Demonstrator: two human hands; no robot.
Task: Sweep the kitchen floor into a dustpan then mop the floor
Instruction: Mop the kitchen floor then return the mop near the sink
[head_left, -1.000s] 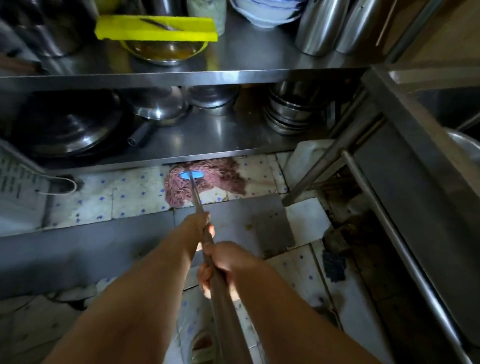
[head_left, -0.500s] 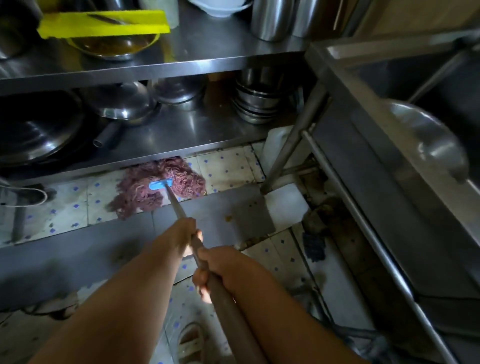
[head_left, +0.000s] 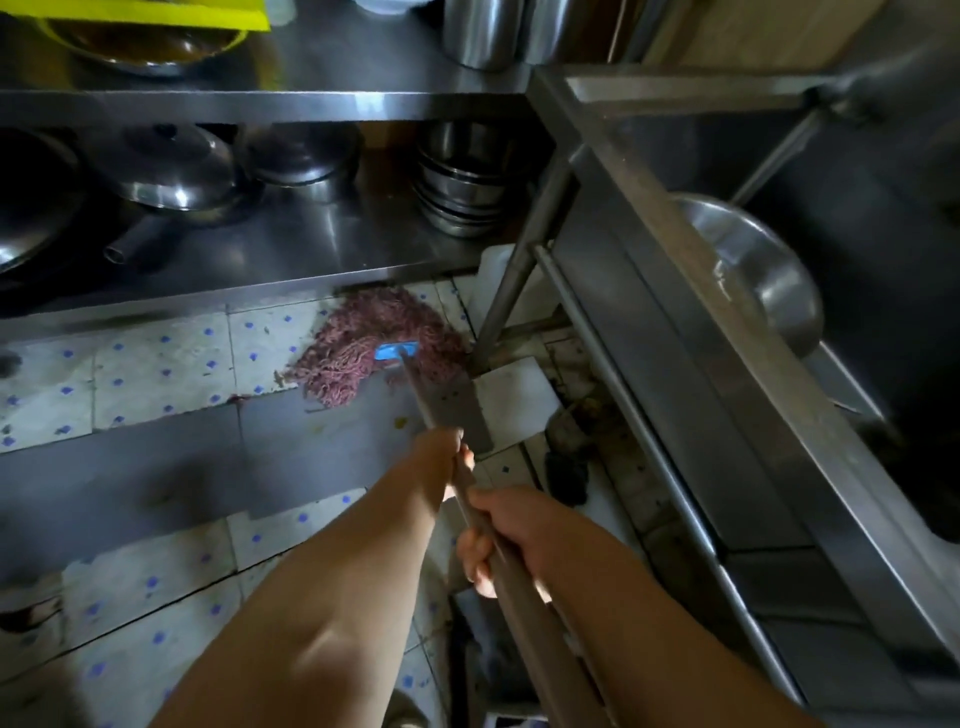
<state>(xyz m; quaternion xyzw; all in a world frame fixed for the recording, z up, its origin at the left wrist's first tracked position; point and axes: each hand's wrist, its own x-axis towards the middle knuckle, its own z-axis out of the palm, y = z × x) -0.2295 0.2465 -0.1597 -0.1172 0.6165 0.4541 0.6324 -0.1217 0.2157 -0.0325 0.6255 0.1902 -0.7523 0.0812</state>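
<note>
A mop with a pinkish string head (head_left: 363, 348) and a blue clamp (head_left: 396, 351) lies on the tiled floor (head_left: 156, 364), its strands spread at the foot of the steel shelf unit and close to a metal leg. Its long brown handle (head_left: 509, 566) runs back toward me. My left hand (head_left: 441, 462) grips the handle further down the shaft. My right hand (head_left: 504, 535) grips it just behind, nearer my body. No dustpan is in view.
A steel shelf unit (head_left: 291, 260) holds pots, lids and stacked bowls (head_left: 462, 197) above the floor. A steel sink counter (head_left: 727, 322) with a metal bowl (head_left: 753, 265) stands at the right, its leg (head_left: 514, 291) and lower rail (head_left: 623, 395) near the mop. Dark grime (head_left: 566, 467) lies under the counter.
The mop head has swept along the shelf's foot, left and then to the right, and now lies by the counter leg. Both hands keep their grip on the handle. My view has shifted right.
</note>
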